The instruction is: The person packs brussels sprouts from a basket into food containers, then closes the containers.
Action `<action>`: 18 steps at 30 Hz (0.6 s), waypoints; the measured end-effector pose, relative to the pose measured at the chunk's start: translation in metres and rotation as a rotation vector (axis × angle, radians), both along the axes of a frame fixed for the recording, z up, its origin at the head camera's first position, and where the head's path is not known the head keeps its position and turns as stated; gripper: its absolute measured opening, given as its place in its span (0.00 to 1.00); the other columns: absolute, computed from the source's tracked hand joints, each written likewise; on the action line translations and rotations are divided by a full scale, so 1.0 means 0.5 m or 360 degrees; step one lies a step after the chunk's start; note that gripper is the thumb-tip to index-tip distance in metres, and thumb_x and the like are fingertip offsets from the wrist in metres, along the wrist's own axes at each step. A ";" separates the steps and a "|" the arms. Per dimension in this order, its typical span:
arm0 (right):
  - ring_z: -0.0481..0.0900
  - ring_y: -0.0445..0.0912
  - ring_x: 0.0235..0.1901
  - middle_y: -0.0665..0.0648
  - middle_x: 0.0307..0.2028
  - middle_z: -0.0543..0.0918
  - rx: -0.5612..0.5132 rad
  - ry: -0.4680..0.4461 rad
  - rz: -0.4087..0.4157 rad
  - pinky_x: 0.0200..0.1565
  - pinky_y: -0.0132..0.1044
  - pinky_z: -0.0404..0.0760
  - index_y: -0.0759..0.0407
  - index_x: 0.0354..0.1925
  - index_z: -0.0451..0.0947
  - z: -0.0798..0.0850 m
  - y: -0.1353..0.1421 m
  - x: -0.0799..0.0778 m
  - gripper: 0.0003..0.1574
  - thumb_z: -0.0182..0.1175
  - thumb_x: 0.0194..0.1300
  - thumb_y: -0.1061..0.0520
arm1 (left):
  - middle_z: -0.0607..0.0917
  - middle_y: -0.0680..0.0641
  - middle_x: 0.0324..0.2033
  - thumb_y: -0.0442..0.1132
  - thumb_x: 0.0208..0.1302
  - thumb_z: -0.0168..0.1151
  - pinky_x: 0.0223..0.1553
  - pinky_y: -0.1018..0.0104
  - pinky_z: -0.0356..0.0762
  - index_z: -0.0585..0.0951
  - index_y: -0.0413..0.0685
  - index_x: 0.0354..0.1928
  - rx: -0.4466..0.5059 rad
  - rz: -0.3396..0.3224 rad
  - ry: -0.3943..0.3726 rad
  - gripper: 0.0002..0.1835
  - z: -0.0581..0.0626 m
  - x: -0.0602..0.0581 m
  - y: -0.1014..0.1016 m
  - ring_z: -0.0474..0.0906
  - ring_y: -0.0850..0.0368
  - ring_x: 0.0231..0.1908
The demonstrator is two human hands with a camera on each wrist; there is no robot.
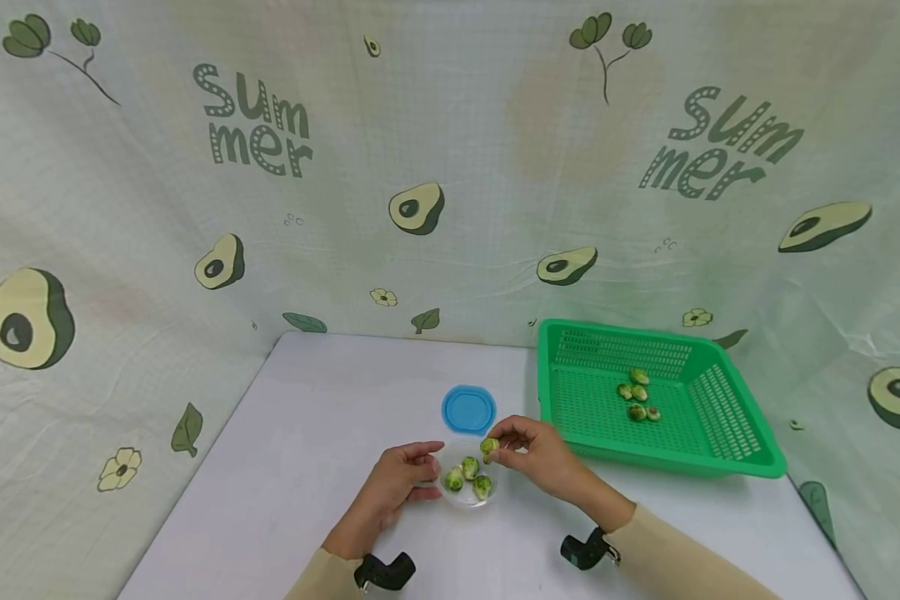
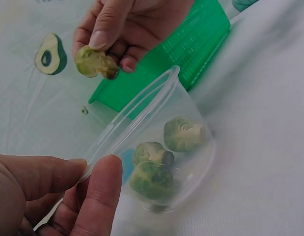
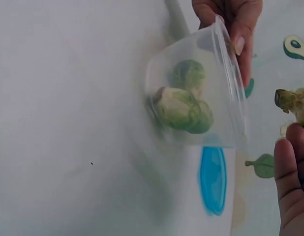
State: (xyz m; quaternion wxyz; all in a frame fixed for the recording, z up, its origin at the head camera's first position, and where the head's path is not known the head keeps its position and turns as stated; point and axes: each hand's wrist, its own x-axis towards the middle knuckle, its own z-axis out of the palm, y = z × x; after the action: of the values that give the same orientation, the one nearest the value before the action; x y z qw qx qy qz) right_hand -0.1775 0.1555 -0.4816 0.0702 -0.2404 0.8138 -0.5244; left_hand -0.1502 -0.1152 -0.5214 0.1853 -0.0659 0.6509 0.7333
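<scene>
A clear plastic tub (image 2: 198, 167) stands on the white table with three Brussels sprouts (image 1: 470, 467) inside. My left hand (image 1: 390, 487) pinches the tub's rim at its left side, between thumb and finger. Just above the tub's far right edge, my right hand (image 1: 536, 454) holds another Brussels sprout (image 2: 93, 62) between thumb and fingertips. Its brown cut stem points down toward the tub in the left wrist view. A blue lid (image 1: 468, 409) lies flat on the table right behind the tub.
At the back right sits a green plastic basket (image 1: 645, 457) with perforated sides, holding several sprouts (image 1: 639, 377). A whitish cloth (image 1: 480, 133) printed with avocados hangs behind and beside the white table (image 1: 270, 467).
</scene>
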 end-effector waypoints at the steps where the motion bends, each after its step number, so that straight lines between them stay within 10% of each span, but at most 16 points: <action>1: 0.82 0.40 0.40 0.53 0.42 0.87 0.0005 0.0006 0.0003 0.41 0.33 0.86 0.54 0.49 0.86 -0.004 -0.004 0.002 0.11 0.71 0.69 0.58 | 0.81 0.49 0.37 0.26 0.69 0.66 0.36 0.63 0.91 0.76 0.32 0.70 0.0001 0.0000 -0.0002 0.28 0.002 0.001 0.000 0.82 0.58 0.37; 18: 0.80 0.48 0.40 0.47 0.41 0.85 0.0140 0.0133 0.0016 0.41 0.34 0.82 0.52 0.47 0.86 -0.043 -0.036 0.025 0.10 0.73 0.67 0.57 | 0.81 0.49 0.37 0.26 0.68 0.66 0.36 0.64 0.91 0.76 0.32 0.70 -0.0005 0.0002 0.0017 0.28 0.002 0.001 0.004 0.82 0.58 0.37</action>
State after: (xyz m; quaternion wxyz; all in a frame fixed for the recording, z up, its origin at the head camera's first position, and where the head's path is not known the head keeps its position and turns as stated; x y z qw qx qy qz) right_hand -0.1650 0.1373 -0.5032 0.0494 -0.2629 0.8370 -0.4774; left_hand -0.1499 -0.1133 -0.5202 0.1812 -0.0626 0.6530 0.7327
